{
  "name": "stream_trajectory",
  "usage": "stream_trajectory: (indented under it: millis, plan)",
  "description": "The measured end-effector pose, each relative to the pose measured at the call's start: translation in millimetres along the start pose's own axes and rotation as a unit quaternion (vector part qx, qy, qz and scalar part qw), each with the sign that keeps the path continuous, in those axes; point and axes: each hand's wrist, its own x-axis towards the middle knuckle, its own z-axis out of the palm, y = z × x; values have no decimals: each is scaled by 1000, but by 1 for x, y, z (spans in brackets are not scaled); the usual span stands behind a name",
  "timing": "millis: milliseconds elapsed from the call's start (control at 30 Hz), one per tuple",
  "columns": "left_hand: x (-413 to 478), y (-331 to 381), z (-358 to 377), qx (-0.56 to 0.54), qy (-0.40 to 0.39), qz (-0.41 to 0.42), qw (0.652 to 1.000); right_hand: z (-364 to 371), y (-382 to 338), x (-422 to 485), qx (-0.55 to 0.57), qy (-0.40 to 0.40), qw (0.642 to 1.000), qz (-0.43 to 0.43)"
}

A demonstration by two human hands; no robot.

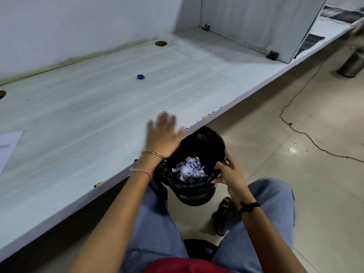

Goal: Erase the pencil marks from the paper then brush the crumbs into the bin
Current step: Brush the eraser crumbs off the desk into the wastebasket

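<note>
Two hands split the work: the right hand (226, 172) keeps its grip clamped on the bin (194, 166) rim, holding it under the desk (82, 107) edge as a catcher; just beside, the left hand (164, 134), open and flat, sweeps crumbs toward it. The paper (7, 146) lies well apart.
</note>
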Motion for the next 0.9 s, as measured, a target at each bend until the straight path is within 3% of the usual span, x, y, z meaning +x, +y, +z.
stream_trajectory:
  millis: [67, 133, 200, 233, 300, 333, 433, 500, 567, 633, 767, 900]
  plan:
    - [-5, 30, -2, -79, -59, 138, 986, -3, -2, 5, 0, 8, 1000, 2]
    - [0, 31, -11, -155, 2, 155, 976, -5, -4, 7, 4, 17, 1000, 4]
    - [15, 11, -18, -176, 113, 58, 976, -9, -4, 11, 7, 21, 1000, 5]
    - [23, -3, -18, -171, 129, -20, 977, -10, -3, 13, 9, 21, 1000, 5]
    - [29, -16, -11, -125, 69, -149, 978, -11, -1, 18, 14, 26, 1000, 7]
    - [29, -9, -4, -68, 45, -147, 986, -11, -1, 22, 16, 30, 999, 9]
    - [21, 45, 20, -9, 53, 32, 998, -14, 2, 31, 9, 39, 999, 9]
    - [16, 82, 31, -80, 49, 140, 986, -22, 6, 36, 10, 52, 999, 7]
    - [22, 104, 40, -216, 11, 167, 962, -34, 12, 43, 13, 74, 997, 7]
    - [33, 110, 56, -310, -15, 146, 939, -47, 21, 50, 15, 96, 995, 11]
    - [67, 108, 102, -355, -43, 95, 929, -72, 49, 80, 1, 148, 989, 24]
    - [105, 109, 160, -437, -95, 0, 895, -90, 85, 121, -55, 175, 981, 59]
